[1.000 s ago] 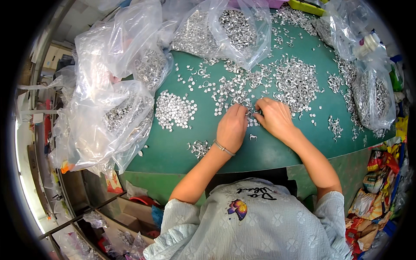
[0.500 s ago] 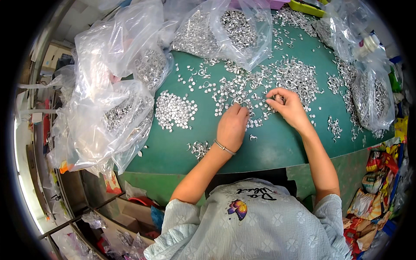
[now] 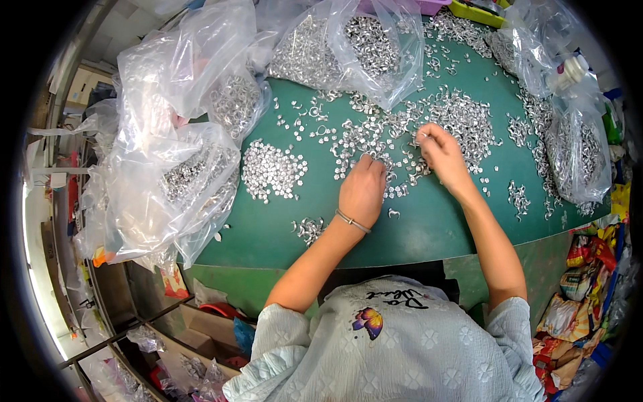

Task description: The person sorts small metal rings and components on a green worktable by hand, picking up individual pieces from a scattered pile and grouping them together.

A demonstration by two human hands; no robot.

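Left fingers (image 3: 366, 165), right fingers (image 3: 429, 132) at silver pieces (image 3: 462, 120), long axes pointing variously

2 hands (image 3: 362, 193) among metal pieces (image 3: 462, 120)

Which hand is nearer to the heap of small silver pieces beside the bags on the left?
The left hand. It is to the right of the heap, across a strip of green table; the right hand is farther right, by the large silver pile.

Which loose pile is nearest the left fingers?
The central scatter of silvery parts, bordering those fingers; the rounded pile and small cluster lie farther left, the big heap farther right.
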